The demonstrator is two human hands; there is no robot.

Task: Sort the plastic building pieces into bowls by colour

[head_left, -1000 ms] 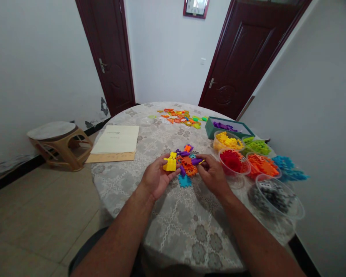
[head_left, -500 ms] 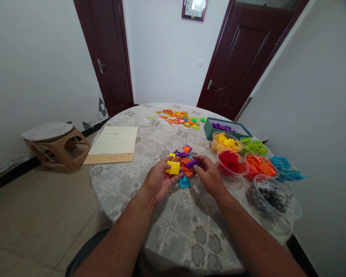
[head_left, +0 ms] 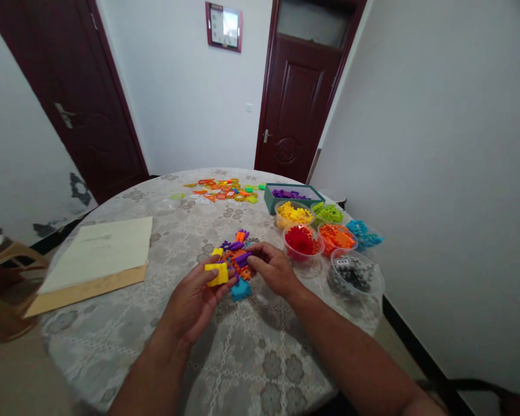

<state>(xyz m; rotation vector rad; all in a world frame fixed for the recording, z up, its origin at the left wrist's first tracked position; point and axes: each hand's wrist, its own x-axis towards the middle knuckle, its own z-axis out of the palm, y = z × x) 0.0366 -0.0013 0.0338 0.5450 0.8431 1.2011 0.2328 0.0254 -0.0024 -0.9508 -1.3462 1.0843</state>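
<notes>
Between my hands is a toy (head_left: pixel 241 270) built of toothed, interlocking plastic pieces in orange, purple and blue. My left hand (head_left: pixel 197 297) grips it from the left, thumb over a yellow block (head_left: pixel 217 274), with the other fingers underneath. On the opposite side, my right hand (head_left: pixel 272 267) pinches a purple piece (head_left: pixel 243 259) against the toy's orange middle. Lower down, a blue toothed piece (head_left: pixel 241 289) sticks out toward me. A small orange and purple part (head_left: pixel 241 235) forms its far end. My fingers partly hide the joints.
Clear tubs of red (head_left: pixel 301 240), yellow (head_left: pixel 293 214), orange (head_left: pixel 337 238), green (head_left: pixel 328 212) and grey (head_left: pixel 354 276) pieces stand right, near a blue heap (head_left: pixel 364 234). A green box (head_left: pixel 271 201) holds purple ones. Mixed pieces (head_left: pixel 225 189) lie at the back, a pale folder (head_left: pixel 99 254) at left.
The view has swung to the right, so the table and things appear farther left. Both hands keep much the same hold on the toy and the purple piece.
</notes>
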